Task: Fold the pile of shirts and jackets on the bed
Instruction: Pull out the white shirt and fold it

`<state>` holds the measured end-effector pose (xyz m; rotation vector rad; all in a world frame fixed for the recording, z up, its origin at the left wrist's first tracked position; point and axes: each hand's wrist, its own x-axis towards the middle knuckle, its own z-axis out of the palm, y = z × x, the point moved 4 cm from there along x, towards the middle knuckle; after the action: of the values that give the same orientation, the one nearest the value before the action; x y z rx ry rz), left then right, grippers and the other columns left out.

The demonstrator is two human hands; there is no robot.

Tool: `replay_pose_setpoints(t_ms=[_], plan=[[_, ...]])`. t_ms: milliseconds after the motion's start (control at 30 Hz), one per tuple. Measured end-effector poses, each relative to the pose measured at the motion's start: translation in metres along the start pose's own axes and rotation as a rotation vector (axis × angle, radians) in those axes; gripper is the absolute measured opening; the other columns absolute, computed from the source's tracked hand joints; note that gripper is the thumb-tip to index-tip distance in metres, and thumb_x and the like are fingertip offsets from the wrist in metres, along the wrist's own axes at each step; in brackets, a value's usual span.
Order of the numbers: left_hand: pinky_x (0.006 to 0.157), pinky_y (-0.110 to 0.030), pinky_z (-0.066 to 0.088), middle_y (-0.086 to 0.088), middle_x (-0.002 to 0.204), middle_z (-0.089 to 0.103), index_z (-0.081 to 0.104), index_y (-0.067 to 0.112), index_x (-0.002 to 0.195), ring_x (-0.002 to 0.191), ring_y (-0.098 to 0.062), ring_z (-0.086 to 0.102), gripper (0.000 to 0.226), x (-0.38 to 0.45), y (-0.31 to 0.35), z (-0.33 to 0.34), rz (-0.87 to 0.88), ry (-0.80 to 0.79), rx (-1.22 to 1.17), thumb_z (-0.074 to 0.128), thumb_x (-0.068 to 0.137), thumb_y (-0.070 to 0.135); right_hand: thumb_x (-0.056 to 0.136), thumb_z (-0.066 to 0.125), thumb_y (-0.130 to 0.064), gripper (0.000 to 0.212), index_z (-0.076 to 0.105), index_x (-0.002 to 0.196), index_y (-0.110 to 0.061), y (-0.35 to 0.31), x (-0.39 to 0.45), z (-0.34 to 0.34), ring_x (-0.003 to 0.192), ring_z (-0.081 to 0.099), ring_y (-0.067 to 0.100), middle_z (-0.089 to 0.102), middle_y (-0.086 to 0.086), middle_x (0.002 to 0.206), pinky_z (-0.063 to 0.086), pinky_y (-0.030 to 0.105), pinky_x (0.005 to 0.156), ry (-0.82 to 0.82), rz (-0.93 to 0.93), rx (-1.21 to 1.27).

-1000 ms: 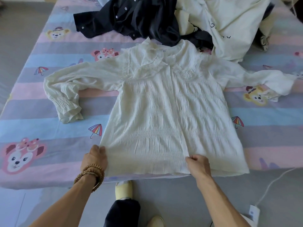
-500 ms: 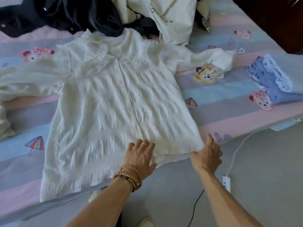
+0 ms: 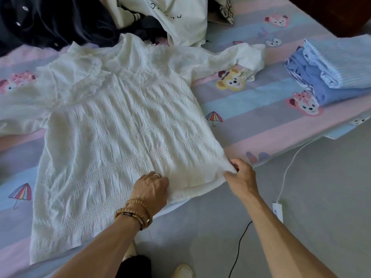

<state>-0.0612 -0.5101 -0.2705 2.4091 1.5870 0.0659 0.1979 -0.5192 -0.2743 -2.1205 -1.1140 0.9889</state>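
The right hand pinches the white blouse's hem corner. The left hand rests beside it on the hem, fingers curled into the cloth. Folded blue shirts lie beyond the right hand on the bed.

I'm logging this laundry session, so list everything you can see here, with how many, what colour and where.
white blouse: 1, white, spread flat on the bed, hem at the near edge
dark jacket: 1, black with snaps, far left in the pile
cream top: 1, off-white with lettering, far centre in the pile
folded clothes: 1 stack, blue, right side of the bed
bedsheet: 1, pastel stripes with cartoon bears
white cable: 1, on the floor, right
black cable: 1, on the floor, near centre
left hand: 1, beaded bracelets, grips the hem
right hand: 1, pinches the hem corner
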Motion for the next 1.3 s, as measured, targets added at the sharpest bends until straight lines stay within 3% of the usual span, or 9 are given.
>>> replay_pose_setpoints(t_ms=[133,233,467,567,667,733,800,1000,1300], plan=[[0.044,-0.027,0.046,0.002,0.056,0.059,0.069,0.016,0.065,0.057,-0.022,0.059,0.019,-0.011,-0.011,0.001,-0.062,-0.043,-0.118,0.075,0.062,-0.001,0.083,0.058,0.003,0.024,0.068,0.093,-0.016,0.013,-0.007,-0.02,0.067,0.057,0.011,0.066,-0.004,0.092,0.044,0.022,0.063,0.143,-0.044,-0.048],[0.07,-0.031,0.051,-0.001,0.084,0.067,0.071,0.019,0.089,0.083,-0.022,0.063,0.014,-0.015,-0.012,0.008,-0.095,-0.198,-0.118,0.06,0.084,0.012,0.082,0.054,0.006,0.027,0.07,0.09,-0.014,0.023,-0.008,-0.015,0.077,0.06,0.02,0.067,0.004,0.092,0.045,0.027,0.071,0.141,-0.035,-0.086],[0.077,-0.024,0.045,0.005,0.095,0.066,0.066,0.024,0.094,0.093,-0.019,0.063,0.015,-0.011,-0.013,0.006,-0.117,-0.396,-0.11,0.055,0.084,0.022,0.081,0.051,0.007,0.029,0.066,0.1,-0.008,0.025,-0.009,-0.01,0.094,0.058,0.029,0.061,0.01,0.099,0.044,0.031,0.08,0.258,0.104,-0.038],[0.064,-0.03,0.049,0.003,0.084,0.059,0.064,0.019,0.088,0.08,-0.021,0.062,0.02,-0.005,-0.009,-0.005,-0.103,-0.138,-0.145,0.053,0.087,0.035,0.071,0.059,0.0,0.044,0.061,0.113,-0.013,0.019,-0.01,-0.006,0.115,0.048,0.029,0.055,0.006,0.124,0.04,0.039,0.093,0.249,0.095,-0.104],[0.076,-0.042,0.053,-0.009,0.104,0.061,0.063,0.013,0.105,0.096,-0.029,0.06,0.039,-0.002,-0.011,-0.016,-0.181,0.157,-0.051,0.043,0.083,0.038,0.068,0.064,-0.012,0.045,0.061,0.113,-0.008,-0.016,-0.01,0.008,0.123,0.044,0.031,0.054,0.009,0.13,0.04,0.046,0.095,0.347,-0.318,-0.329],[0.11,-0.048,0.031,-0.017,0.143,0.043,0.041,0.007,0.139,0.134,-0.032,0.04,0.065,-0.002,-0.023,-0.01,-0.344,0.047,-0.075,0.038,0.087,0.044,0.073,0.064,-0.016,0.037,0.064,0.109,-0.006,-0.037,-0.01,0.038,0.116,0.051,0.031,0.059,0.011,0.122,0.045,0.044,0.09,0.216,-0.539,-0.483],[0.12,-0.038,0.004,-0.01,0.16,0.013,0.006,0.01,0.153,0.149,-0.02,0.009,0.083,-0.008,-0.029,0.006,-0.36,-0.165,-0.158,0.023,0.088,0.058,0.081,0.061,-0.022,0.025,0.066,0.102,-0.011,-0.049,-0.01,0.065,0.104,0.056,0.029,0.06,0.005,0.112,0.047,0.04,0.082,0.019,-0.551,-0.647],[0.082,-0.032,0.052,0.003,0.148,0.037,0.018,0.021,0.15,0.114,-0.017,0.06,0.069,-0.034,-0.041,-0.019,-0.142,-0.094,-0.339,0.016,0.089,0.054,0.09,0.05,-0.024,0.017,0.063,0.091,-0.013,-0.093,-0.01,0.1,0.096,0.054,0.027,0.057,0.003,0.095,0.037,0.037,0.075,-0.001,-0.346,-0.759],[0.088,-0.032,0.047,0.001,0.128,0.049,0.052,0.019,0.125,0.108,-0.02,0.056,0.033,-0.05,-0.206,-0.084,-0.565,0.062,-0.33,0.051,0.094,0.031,0.095,0.049,-0.027,0.026,0.06,0.116,-0.015,-0.22,-0.037,0.225,0.11,0.053,0.019,0.055,0.0,0.113,0.045,0.03,0.088,-0.292,-0.596,-0.615]])
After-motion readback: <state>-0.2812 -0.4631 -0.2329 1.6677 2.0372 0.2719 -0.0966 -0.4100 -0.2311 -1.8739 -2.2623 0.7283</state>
